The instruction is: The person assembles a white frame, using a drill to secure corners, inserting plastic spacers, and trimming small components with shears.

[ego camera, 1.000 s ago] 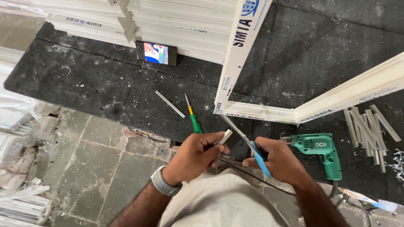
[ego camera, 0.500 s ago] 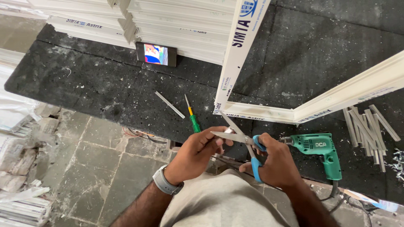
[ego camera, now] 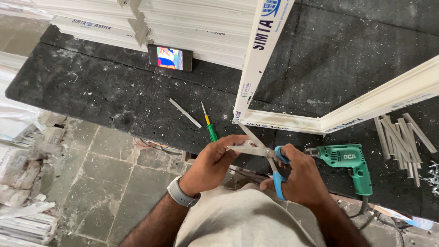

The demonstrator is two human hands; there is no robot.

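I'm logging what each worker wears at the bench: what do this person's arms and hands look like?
Both forearms are bare, with no sleeves showing and no gloves. The left hand has a grey smartwatch on a grey band at the wrist. The right hand shows no watch and no visible rings. A light beige garment covers the body below.

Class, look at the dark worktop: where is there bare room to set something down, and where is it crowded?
Bare patches: the worktop left of the grey strip, below the phone; and the stretch above the white frame, right of its upright bar. Crowded: around the green drill, the pile of grey strips, the screwdriver and both hands.
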